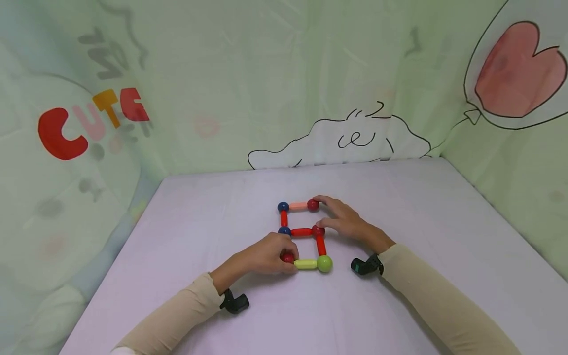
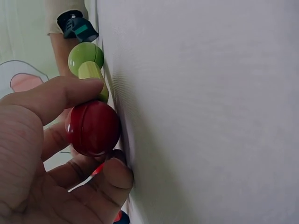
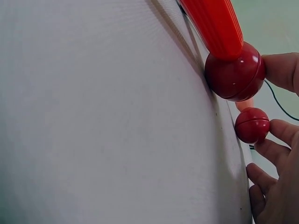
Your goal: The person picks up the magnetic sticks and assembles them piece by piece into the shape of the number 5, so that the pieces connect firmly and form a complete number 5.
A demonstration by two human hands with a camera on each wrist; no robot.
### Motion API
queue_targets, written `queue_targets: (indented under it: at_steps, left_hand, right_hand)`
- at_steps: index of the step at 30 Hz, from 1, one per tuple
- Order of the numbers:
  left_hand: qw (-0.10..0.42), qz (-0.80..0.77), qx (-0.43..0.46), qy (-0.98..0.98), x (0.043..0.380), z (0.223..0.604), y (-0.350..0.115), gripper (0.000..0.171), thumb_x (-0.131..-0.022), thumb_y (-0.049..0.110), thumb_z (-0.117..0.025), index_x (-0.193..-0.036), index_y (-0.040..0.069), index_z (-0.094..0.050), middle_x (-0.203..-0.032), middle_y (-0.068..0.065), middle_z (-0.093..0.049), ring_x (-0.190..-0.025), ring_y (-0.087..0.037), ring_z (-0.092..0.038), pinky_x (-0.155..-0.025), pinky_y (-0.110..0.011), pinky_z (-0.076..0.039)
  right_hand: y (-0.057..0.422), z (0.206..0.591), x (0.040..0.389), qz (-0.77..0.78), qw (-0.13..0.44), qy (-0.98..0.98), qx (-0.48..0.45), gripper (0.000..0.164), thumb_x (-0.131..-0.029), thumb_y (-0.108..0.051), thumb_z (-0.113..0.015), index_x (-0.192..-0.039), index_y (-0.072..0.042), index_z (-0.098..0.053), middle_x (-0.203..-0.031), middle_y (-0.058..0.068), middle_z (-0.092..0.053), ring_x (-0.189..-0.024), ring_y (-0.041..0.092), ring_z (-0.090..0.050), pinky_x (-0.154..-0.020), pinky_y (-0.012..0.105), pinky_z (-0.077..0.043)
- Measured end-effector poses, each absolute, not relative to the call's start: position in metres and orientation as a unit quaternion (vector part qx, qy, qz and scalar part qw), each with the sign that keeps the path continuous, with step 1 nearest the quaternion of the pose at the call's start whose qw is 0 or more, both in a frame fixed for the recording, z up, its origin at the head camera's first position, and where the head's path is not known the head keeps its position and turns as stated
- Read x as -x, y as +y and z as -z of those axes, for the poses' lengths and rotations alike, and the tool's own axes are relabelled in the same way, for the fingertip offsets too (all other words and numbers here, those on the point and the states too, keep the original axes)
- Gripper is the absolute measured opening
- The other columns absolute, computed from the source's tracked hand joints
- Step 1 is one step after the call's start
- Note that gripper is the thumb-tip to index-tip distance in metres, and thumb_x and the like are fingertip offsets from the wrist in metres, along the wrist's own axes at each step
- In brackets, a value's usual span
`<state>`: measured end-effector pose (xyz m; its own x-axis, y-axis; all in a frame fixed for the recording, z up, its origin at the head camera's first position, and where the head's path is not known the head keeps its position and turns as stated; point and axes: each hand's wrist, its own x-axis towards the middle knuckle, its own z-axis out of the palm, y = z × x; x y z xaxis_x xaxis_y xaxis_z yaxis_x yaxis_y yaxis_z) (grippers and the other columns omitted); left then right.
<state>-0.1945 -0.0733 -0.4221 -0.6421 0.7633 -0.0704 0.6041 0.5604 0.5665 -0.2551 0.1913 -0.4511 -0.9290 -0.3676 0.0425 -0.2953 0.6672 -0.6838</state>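
Observation:
A flat frame of balls and rods lies on the table. My left hand (image 1: 269, 254) grips the red ball (image 2: 93, 128) at its near left corner, thumb and fingers curled about it. From there a yellow-green rod (image 1: 306, 265) runs to a green ball (image 1: 325, 264). My right hand (image 1: 346, 219) touches two red balls: the thumb is at the middle one (image 3: 235, 71), the fingers at the far one (image 3: 252, 125). Red rods (image 1: 301, 231) link the middle part, and a pink rod (image 1: 298, 206) joins the far blue ball (image 1: 283, 207). My left hand partly covers the left side.
The pale lilac tabletop (image 1: 213, 212) spreads around the frame. Behind it hangs a green curtain (image 1: 199, 98) printed with letters and a heart balloon. A small black camera (image 1: 366, 266) sits on the right wrist, another (image 1: 235, 302) on the left.

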Motion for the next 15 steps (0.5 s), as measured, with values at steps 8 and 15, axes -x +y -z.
queue_targets:
  at_steps: [8, 15]
  left_hand:
    - [0.169, -0.276, -0.391, 0.862, 0.1947, 0.4198, -0.0742, 0.012, -0.086, 0.021, -0.081, -0.090, 0.021, -0.070, -0.076, 0.010, -0.060, -0.072, -0.007, -0.054, -0.061, -0.019, -0.047]
    - [0.194, -0.275, -0.386, 0.859, 0.1939, 0.4199, -0.0789, 0.013, -0.088, 0.023, -0.081, -0.097, 0.019, -0.073, -0.079, 0.011, -0.062, -0.071, -0.006, -0.056, -0.063, -0.020, -0.050]
  right_hand:
    - [0.1917, 0.4496, 0.2549, 0.381, 0.060, 0.903, 0.188, 0.072, -0.090, -0.030, -0.068, -0.155, -0.018, -0.038, -0.161, 0.012, -0.036, -0.149, 0.038, -0.027, -0.114, 0.069, -0.025]
    - [0.1944, 0.4450, 0.2525, 0.396, 0.088, 0.895, 0.186, 0.078, -0.090, -0.031, -0.071, -0.157, -0.018, -0.033, -0.163, 0.011, -0.031, -0.151, 0.037, -0.025, -0.114, 0.067, -0.028]
